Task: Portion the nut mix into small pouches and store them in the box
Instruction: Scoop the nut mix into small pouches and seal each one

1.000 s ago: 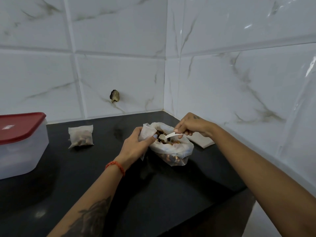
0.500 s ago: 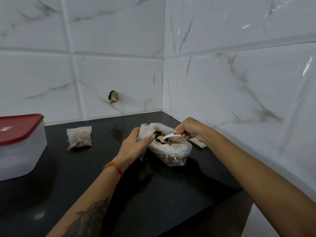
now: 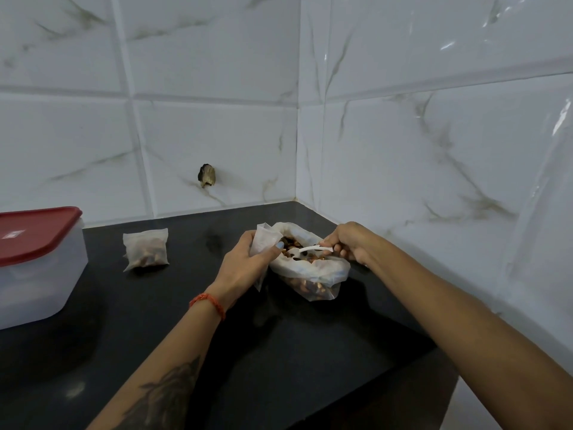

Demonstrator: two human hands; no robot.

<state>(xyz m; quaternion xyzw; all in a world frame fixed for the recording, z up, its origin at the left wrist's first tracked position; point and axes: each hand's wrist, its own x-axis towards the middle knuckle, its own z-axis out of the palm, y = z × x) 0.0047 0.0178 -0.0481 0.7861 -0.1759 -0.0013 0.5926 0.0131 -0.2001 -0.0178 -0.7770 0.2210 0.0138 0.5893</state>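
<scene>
Left hand (image 3: 245, 262), red thread band at the wrist, fingers curled round a small empty translucent pouch (image 3: 263, 240) held at the rim of the large open plastic bag of nut mix (image 3: 310, 271) on the black stone counter (image 3: 279, 352); right hand (image 3: 350, 243) pinching a small white plastic spoon (image 3: 305, 251), bowl down among the nuts. Filled small pouch (image 3: 145, 249) lying well to the left; beyond it, the translucent box with a shut red lid (image 3: 34, 259), its white label too small to read.
</scene>
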